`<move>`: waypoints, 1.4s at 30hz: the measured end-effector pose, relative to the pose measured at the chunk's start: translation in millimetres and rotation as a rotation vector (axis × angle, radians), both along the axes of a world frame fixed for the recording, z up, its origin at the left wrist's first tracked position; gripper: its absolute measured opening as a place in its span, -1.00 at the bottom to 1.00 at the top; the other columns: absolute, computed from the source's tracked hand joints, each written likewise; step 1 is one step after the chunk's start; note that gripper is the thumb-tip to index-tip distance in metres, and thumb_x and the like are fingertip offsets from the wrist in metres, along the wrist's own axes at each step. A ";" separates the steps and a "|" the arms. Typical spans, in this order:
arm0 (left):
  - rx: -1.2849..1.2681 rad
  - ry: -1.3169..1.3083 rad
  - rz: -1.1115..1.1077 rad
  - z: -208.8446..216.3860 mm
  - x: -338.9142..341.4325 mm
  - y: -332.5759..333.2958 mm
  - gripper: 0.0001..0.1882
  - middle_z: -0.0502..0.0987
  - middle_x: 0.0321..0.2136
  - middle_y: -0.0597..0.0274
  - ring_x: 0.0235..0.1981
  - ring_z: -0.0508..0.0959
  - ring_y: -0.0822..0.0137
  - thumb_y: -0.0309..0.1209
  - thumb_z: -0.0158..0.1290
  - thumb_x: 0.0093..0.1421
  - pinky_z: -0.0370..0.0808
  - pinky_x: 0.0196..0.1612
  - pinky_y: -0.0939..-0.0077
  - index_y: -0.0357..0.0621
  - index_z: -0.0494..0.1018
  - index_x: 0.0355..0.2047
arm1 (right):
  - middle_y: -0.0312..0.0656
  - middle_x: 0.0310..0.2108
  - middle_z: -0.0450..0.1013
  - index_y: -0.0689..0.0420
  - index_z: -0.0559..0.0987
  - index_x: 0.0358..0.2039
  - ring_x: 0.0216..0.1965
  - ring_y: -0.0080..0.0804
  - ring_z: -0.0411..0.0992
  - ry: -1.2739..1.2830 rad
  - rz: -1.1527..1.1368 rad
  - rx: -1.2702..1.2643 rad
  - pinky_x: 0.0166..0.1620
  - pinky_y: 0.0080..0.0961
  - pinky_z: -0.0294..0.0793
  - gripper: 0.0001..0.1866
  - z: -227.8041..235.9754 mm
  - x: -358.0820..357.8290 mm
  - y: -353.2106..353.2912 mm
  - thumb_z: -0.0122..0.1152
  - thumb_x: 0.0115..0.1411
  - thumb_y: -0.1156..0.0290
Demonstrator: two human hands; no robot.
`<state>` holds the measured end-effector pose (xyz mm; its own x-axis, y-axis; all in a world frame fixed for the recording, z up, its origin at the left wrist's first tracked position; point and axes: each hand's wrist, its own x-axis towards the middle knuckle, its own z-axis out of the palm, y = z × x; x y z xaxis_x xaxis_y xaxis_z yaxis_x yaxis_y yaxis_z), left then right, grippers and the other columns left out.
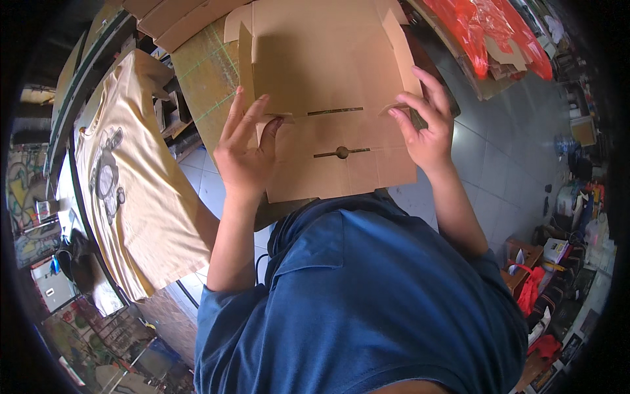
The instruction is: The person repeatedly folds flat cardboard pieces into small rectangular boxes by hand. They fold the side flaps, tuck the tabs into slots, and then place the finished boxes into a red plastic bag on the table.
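Observation:
A brown cardboard box [315,59], partly folded, lies in front of me with its left and right side walls standing up. Its front panel [328,174] lies toward my body and has a slot with a round hole in it. Another narrow slot runs along the fold behind that. My left hand [246,148] grips a small corner flap on the left, thumb on the near side and fingers stretched along the side wall. On the right, my right hand [428,128] pinches the matching corner flap between thumb and forefinger, its other fingers raised.
Under the box is a worn table with a green grid [203,69]. More folded cardboard [177,20] is stacked at the back left. A beige printed T-shirt [134,177] is at my left. Red plastic bags [489,33] lie at the back right, and assorted clutter lines the right side.

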<state>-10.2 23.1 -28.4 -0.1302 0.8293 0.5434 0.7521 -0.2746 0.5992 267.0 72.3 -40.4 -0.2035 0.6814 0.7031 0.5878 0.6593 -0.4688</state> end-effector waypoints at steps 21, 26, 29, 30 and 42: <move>0.070 0.193 -0.016 -7.2 -8.1 1.9 -0.80 0.51 -0.02 0.02 -0.28 0.64 0.13 -0.47 0.26 -0.02 0.57 -0.32 0.44 -0.03 0.60 -0.33 | -0.12 0.05 0.42 0.12 0.62 -0.36 -0.53 -0.49 0.43 0.082 -0.042 0.043 -0.42 -0.60 0.45 -0.72 -10.2 -2.3 -1.8 0.46 -0.17 0.55; 0.069 0.218 -0.002 -6.2 -5.7 2.0 -0.83 0.50 -0.01 0.01 -0.30 0.64 0.11 -0.45 0.26 -0.02 0.56 -0.34 0.44 -0.04 0.59 -0.36 | -0.01 0.10 0.37 0.20 0.60 -0.32 -0.18 -0.27 0.44 0.053 -0.005 -0.040 -0.18 -0.51 0.47 -0.73 -3.5 -1.2 -7.7 0.38 -0.11 0.64; 0.075 0.227 0.031 -6.6 -4.0 3.9 -0.83 0.51 -0.02 0.01 -0.32 0.65 0.11 -0.44 0.26 -0.02 0.56 -0.35 0.45 -0.03 0.58 -0.36 | 0.04 0.11 0.35 0.24 0.59 -0.30 -0.08 -0.21 0.48 0.051 0.005 -0.062 -0.10 -0.47 0.49 -0.74 -2.4 -0.4 -9.2 0.34 -0.08 0.69; 0.096 0.235 0.040 -10.2 -4.6 5.7 -0.83 0.51 -0.03 0.01 -0.33 0.65 0.11 -0.43 0.27 -0.02 0.56 -0.36 0.45 -0.03 0.58 -0.36 | 0.04 0.11 0.35 0.24 0.59 -0.30 -0.12 -0.24 0.50 0.048 0.006 -0.049 -0.11 -0.48 0.49 -0.74 -2.8 -0.1 -8.4 0.33 -0.07 0.69; 0.078 0.237 -0.016 -5.9 -6.8 4.0 -0.82 0.50 0.00 0.03 -0.30 0.65 0.12 -0.43 0.26 -0.02 0.57 -0.35 0.44 -0.03 0.57 -0.35 | -0.10 0.06 0.41 0.12 0.61 -0.33 -0.41 -0.43 0.51 0.059 -0.080 0.013 -0.32 -0.58 0.50 -0.75 -7.7 -5.7 -3.9 0.38 -0.09 0.59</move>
